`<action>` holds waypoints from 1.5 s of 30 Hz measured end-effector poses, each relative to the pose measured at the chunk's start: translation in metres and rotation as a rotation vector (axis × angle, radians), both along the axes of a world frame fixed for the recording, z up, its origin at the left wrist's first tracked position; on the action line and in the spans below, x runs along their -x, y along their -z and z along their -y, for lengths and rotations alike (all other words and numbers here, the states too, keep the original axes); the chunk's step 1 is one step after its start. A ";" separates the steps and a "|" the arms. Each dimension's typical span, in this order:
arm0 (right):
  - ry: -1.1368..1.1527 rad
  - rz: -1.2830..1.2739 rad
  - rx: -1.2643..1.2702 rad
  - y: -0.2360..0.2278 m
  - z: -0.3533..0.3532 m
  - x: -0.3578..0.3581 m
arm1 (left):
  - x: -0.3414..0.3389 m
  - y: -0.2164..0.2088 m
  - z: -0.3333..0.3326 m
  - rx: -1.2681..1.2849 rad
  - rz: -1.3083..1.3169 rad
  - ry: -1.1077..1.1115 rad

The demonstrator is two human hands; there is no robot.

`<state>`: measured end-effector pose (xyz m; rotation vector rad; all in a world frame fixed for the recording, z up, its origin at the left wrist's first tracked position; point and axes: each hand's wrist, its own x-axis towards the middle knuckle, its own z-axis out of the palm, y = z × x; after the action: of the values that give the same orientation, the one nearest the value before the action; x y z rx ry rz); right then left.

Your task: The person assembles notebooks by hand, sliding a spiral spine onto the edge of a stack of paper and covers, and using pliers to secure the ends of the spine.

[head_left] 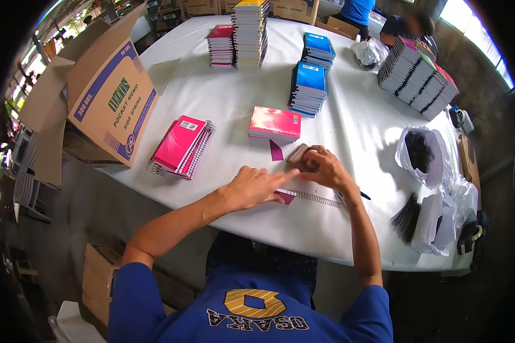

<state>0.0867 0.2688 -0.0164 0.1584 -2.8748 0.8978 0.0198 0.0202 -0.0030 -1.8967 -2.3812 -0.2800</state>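
My left hand [250, 187] has its fingers stretched to the right, low over the near middle of the table. Beside its thumb show a small purple piece [286, 196] and a white edge. My right hand [329, 168] curls round a grey-brown block [298, 158], whose lower side is hidden. Between my wrists lies a thin metal wire coil [319, 199]. Just beyond my hands are a purple scrap [276, 150] and a stack of pink-covered pads [274, 122]. Pink spiral notebooks [181, 144] lie to the left, their coils sticking out at the sides.
An open carton [110, 106] stands at the left edge. Blue notebook stacks [310, 80], a tall yellow-topped stack [250, 37] and a red stack [221, 46] stand farther back. Bags of black coils [420, 151] are at right, near a leaning notebook row [417, 77]. Two people sit beyond.
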 end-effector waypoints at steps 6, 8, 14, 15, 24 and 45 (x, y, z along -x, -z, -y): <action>-0.323 0.537 0.443 -0.046 0.000 -0.011 | 0.013 -0.003 0.016 0.165 0.071 -0.200; -0.276 0.573 0.369 -0.036 0.003 -0.013 | 0.015 0.002 0.017 0.087 0.041 -0.155; -0.322 0.463 0.395 -0.030 0.003 -0.012 | 0.016 -0.005 0.011 0.156 0.132 -0.134; -0.320 0.462 0.387 -0.026 -0.001 -0.014 | 0.015 -0.008 0.009 0.150 0.144 -0.150; -0.384 0.370 0.698 -0.026 0.011 -0.012 | 0.016 -0.006 0.014 0.107 0.153 -0.245; -0.291 0.411 0.574 -0.033 0.003 -0.013 | 0.018 0.003 0.017 -0.058 0.217 -0.273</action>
<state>0.1000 0.2655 0.0170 0.3744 -2.8230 1.9699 0.0023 0.0030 -0.0060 -1.5631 -2.6981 -0.5501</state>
